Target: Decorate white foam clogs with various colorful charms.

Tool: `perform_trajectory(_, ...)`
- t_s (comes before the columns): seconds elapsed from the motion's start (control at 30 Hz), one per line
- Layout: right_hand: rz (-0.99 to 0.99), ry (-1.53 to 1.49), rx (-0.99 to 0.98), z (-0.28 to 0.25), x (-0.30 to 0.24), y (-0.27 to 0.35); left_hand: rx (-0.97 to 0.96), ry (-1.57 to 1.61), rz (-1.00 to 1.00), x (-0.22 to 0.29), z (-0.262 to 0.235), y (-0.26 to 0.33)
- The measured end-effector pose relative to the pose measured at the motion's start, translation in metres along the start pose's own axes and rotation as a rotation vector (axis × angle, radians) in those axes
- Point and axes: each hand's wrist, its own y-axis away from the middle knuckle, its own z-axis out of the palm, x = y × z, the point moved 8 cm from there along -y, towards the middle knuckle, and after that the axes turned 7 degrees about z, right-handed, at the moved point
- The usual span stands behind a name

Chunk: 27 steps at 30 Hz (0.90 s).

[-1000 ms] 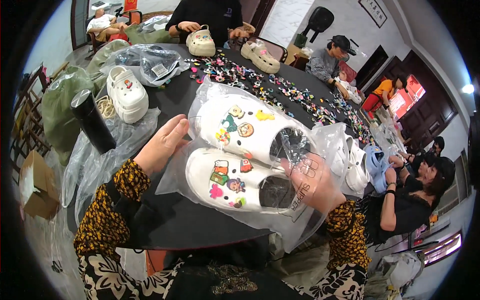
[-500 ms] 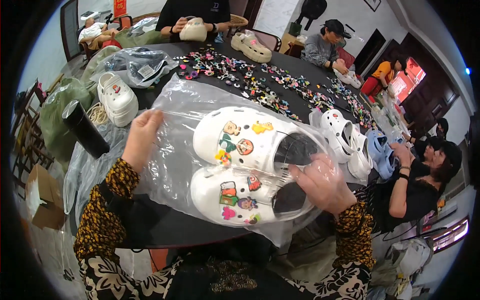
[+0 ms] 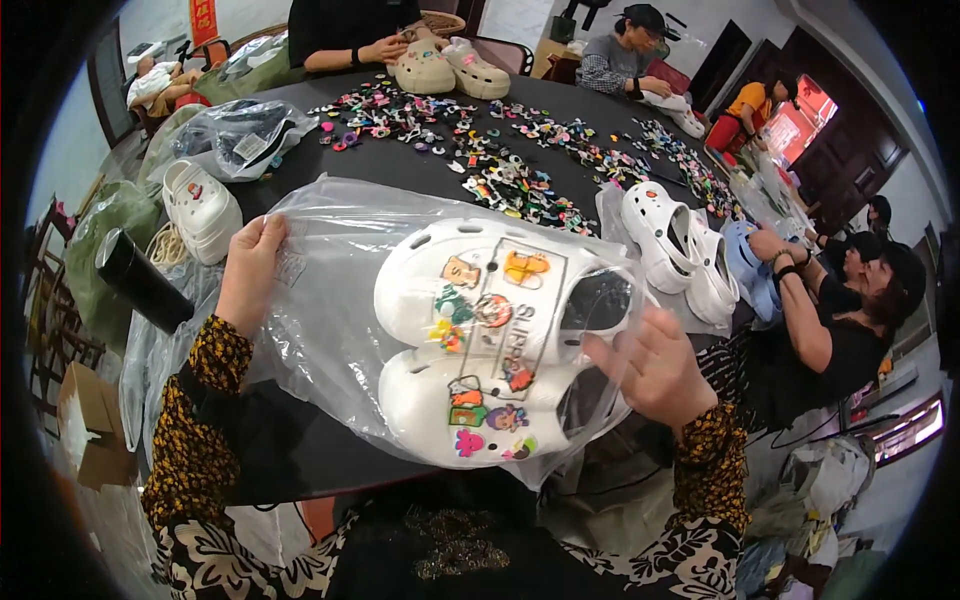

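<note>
In front of me a pair of white clogs (image 3: 412, 300), dotted with colourful shoe charms, lies side by side in a clear plastic bag (image 3: 320, 320), toes to the left. Dark print on the bag overlies the charms. My left hand (image 3: 250, 275) pinches a far corner of the bag's slack left end and stretches it out. At the heel end, my right hand (image 3: 660, 370) grips the bag's right end, its fingers curled and its thumb over the shoe openings. The bag is held up above the black table (image 3: 350, 440).
Loose shoe charms (image 3: 520, 180) spread across the table's far half. To the left stand a white clog (image 3: 203, 210) and a black cylinder (image 3: 145, 280); to the right, white clogs (image 3: 660, 235). Co-workers handle beige clogs (image 3: 425, 68) opposite and blue clogs (image 3: 742, 255) at right.
My left hand has moved left with the bag's corner, pulling it wider. The print now lies across the clogs. Across the table, the co-worker's clog has come down beside its mate.
</note>
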Motion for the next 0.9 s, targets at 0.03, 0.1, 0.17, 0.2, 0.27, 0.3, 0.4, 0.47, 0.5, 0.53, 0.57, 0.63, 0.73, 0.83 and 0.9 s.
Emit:
perform_trajectory(0.03, -0.019, 0.038, -0.019, -0.002, -0.006, -0.002, -0.011, -0.023, -0.046, -0.001, 0.003, 0.002)
perform_trajectory(0.1, -0.058, 0.101, -0.061, -0.006, -0.014, -0.003, -0.100, -0.172, -0.107, -0.022, 0.001, -0.002)
perform_trajectory(0.17, -0.076, 0.124, -0.057, -0.013, -0.019, -0.008, -0.123, -0.226, -0.028, -0.013, 0.003, -0.002)
perform_trajectory(0.2, -0.103, 0.141, -0.058, -0.014, -0.023, -0.010, -0.135, -0.277, 0.044, -0.005, 0.005, -0.001)
perform_trajectory(0.27, -0.113, 0.164, 0.025, -0.018, -0.028, -0.015, -0.145, -0.334, 0.118, 0.007, 0.008, -0.002)
perform_trajectory(0.3, -0.167, 0.224, 0.008, -0.021, -0.034, -0.017, -0.177, -0.443, 0.323, 0.027, 0.019, 0.000)
perform_trajectory(0.4, -0.285, 0.328, 0.010, -0.022, -0.043, -0.021, -0.228, -0.587, 0.581, 0.067, 0.053, 0.015)
perform_trajectory(0.47, -0.328, 0.309, 0.038, -0.028, -0.052, -0.023, -0.324, -0.789, 0.745, 0.083, 0.077, 0.024)
perform_trajectory(0.5, -0.372, 0.356, 0.012, -0.033, -0.054, -0.027, -0.337, -0.648, 0.724, 0.085, 0.081, 0.026)
perform_trajectory(0.53, -0.370, 0.358, 0.012, -0.034, -0.053, -0.027, -0.338, -0.647, 0.726, 0.085, 0.079, 0.027)
perform_trajectory(0.57, -0.379, 0.356, 0.019, -0.035, -0.053, -0.027, -0.492, -0.591, 0.644, 0.076, 0.083, 0.029)
perform_trajectory(0.63, -0.386, 0.356, 0.022, -0.035, -0.053, -0.025, -0.659, -0.491, 0.593, 0.074, 0.094, 0.042)
perform_trajectory(0.73, -0.274, 0.291, 0.031, -0.028, -0.044, -0.020, -0.470, -0.561, 0.289, 0.040, 0.069, 0.028)
perform_trajectory(0.83, -0.181, 0.274, -0.004, -0.023, -0.031, -0.014, -0.220, -0.452, 0.353, 0.049, 0.038, 0.013)
perform_trajectory(0.9, -0.112, 0.243, -0.031, -0.017, -0.016, -0.003, -0.153, -0.379, 0.239, 0.008, 0.001, -0.009)
